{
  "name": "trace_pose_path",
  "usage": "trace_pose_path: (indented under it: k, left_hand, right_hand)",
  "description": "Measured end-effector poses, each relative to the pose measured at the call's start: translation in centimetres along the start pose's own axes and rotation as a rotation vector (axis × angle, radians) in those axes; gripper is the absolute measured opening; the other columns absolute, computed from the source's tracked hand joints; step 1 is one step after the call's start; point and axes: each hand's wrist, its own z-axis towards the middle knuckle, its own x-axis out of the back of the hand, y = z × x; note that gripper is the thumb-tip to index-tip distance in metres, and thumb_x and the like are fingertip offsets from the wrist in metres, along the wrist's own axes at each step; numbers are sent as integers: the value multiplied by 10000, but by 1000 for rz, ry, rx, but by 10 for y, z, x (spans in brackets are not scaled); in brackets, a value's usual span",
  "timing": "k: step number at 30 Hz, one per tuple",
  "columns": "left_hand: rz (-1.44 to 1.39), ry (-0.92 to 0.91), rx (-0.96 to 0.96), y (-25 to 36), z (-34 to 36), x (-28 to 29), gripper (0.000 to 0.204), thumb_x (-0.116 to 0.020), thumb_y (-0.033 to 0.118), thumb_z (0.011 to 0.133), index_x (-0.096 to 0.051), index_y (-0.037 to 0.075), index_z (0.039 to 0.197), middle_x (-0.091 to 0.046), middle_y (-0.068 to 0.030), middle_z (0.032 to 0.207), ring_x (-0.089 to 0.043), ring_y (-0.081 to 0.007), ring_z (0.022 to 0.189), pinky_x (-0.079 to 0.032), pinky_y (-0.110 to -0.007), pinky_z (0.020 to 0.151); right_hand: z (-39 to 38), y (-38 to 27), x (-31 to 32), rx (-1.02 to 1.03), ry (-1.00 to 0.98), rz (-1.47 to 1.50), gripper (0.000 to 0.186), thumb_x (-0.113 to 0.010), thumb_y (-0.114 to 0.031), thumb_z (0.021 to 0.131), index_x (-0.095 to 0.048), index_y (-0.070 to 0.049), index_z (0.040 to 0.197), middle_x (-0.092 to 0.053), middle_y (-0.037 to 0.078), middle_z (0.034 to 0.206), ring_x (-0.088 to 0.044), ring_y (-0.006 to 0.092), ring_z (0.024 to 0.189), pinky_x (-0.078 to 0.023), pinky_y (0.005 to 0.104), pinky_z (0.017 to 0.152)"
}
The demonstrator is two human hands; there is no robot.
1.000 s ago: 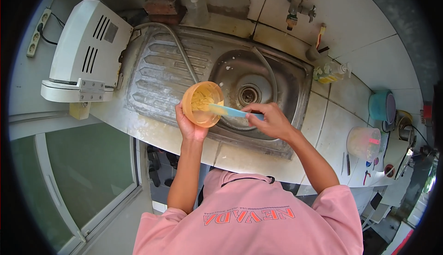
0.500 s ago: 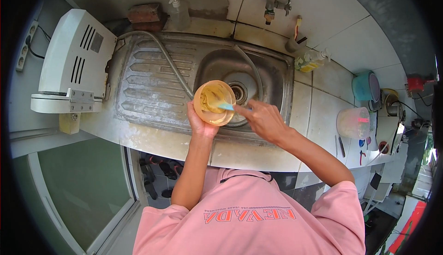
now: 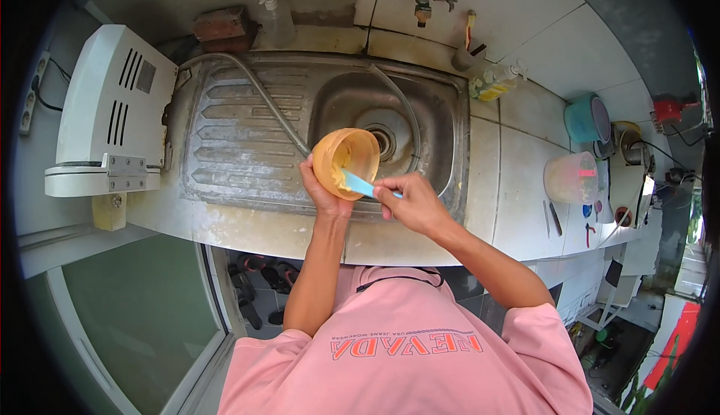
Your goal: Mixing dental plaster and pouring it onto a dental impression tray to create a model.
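Note:
My left hand (image 3: 328,196) is closed round the underside and left side of an orange plastic bowl (image 3: 363,147), held tilted above the front of the sink. Pale yellow paste is smeared over the bowl's inner wall. In my right hand (image 3: 415,202) is a light blue spatula (image 3: 358,184), pinched by its handle. Its tip reaches into the bowl against the paste on the lower left wall. Which part of the blade touches the wall is hard to make out.
Beneath the bowl lies a steel sink (image 3: 442,118) with a ribbed drainboard (image 3: 244,122), crossed by a grey hose (image 3: 262,85). A white appliance (image 3: 112,100) stands at the left. On the right-hand counter are a clear tub (image 3: 568,178), a knife (image 3: 555,220) and a teal container (image 3: 585,121).
The bowl has tipped further to the right, showing more of its outside. My right hand has come in lower and closer, and the spatula has moved down along the inner wall.

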Motion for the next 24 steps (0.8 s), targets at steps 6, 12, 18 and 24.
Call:
trace_pose_path:
  k: [6, 12, 18, 24]
  left_hand:
    - [-168, 76, 103, -13, -1, -6, 474, -384, 406, 910, -590, 50, 1145, -630, -95, 1085, -588, -228, 1038, -484, -382, 914]
    - [-65, -59, 87, -23, 10, -9, 463, -385, 400, 909, -593, 54, 1135, -627, -80, 1113, -588, -230, 1042, -480, -390, 917]
    - [-89, 15, 100, -40, 18, -5, 420, -397, 380, 911, -596, 60, 1097, -635, -79, 1109, -593, -227, 1047, -484, -388, 909]
    - [-89, 29, 127, -52, 27, 0, 416, -392, 344, 908, -596, 50, 1120, -635, -80, 1130, -594, -232, 1054, -490, -385, 906]
  right_hand:
    - [6, -3, 17, 356, 296, -408, 206, -556, -129, 885, -698, -15, 982, -647, 160, 659, -625, 341, 604, -480, 413, 604]
    - [7, 17, 18, -27, 107, -205, 217, -553, -174, 907, -703, -26, 958, -622, 159, 621, -614, 287, 532, -453, 389, 521]
    - [17, 36, 35, -33, 116, -207, 231, -524, -181, 874, -730, -78, 852, -675, 193, 785, -660, 360, 753, -508, 441, 725]
    - [27, 47, 43, -338, -323, 89, 242, -519, -204, 897, -706, -49, 899, -662, 211, 747, -630, 391, 589, -486, 431, 530]
